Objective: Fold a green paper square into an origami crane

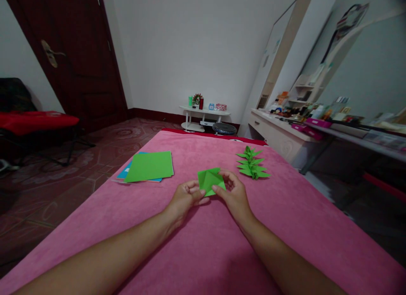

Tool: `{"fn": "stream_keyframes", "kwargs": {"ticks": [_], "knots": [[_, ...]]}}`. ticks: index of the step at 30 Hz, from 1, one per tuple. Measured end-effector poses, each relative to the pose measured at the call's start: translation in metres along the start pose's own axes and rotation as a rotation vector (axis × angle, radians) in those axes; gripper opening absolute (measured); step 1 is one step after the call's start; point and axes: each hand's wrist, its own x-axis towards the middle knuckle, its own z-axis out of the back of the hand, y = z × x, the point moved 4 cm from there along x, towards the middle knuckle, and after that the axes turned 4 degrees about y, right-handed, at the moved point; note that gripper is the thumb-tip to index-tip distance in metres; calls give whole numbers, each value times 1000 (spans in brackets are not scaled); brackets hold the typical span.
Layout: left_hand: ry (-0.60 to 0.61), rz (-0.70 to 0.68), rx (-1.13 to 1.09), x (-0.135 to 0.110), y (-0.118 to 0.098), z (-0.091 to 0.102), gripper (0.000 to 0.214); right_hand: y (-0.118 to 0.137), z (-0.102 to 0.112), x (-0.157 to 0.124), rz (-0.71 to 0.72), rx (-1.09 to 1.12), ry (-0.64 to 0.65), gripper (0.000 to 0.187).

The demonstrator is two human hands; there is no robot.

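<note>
A small square of folded green paper (pixel 209 180), with crease lines across its face, is held up between both hands above the pink cloth. My left hand (pixel 189 194) pinches its lower left corner, thumb in front and fingers behind. On the other side, my right hand (pixel 233 191) grips the right edge, its thumb pressed on the front face. To the right lies a row of several folded green paper cranes (pixel 253 163), wings spread. A stack of green paper sheets (pixel 150 166), with blue sheets under it, rests to the left.
The pink cloth (pixel 177 252) covers the table under my arms. Beyond it stands a low white stand (pixel 204 111) with a green cup and a red bottle. A dressing table (pixel 285 130) full of small items is at right, a red chair (pixel 38 121) at left.
</note>
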Motion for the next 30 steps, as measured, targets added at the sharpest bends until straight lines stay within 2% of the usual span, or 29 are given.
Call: {"fn": "stream_keyframes", "kwargs": {"ticks": [2, 5, 9, 14, 19, 24, 30], "knots": [[13, 3, -1, -1, 0, -1, 42, -6, -2, 0, -43, 56, 14, 30], [12, 7, 2, -2, -1, -3, 41, -5, 0, -1, -10, 16, -24, 26], [-3, 13, -3, -3, -1, -3, 41, 9, 4, -2, 83, -84, -96, 28], [-3, 15, -12, -2, 0, -3, 41, 23, 5, -3, 133, -152, -112, 17], [10, 20, -15, -3, 0, -4, 42, 24, 4, -2, 125, -139, -81, 19], [-5, 5, -9, -4, -2, -5, 40, 23, 1, -1, 81, -100, -34, 8], [-6, -2, -9, -3, -1, -4, 41, 7, -1, -2, -21, 43, -11, 23]]}}
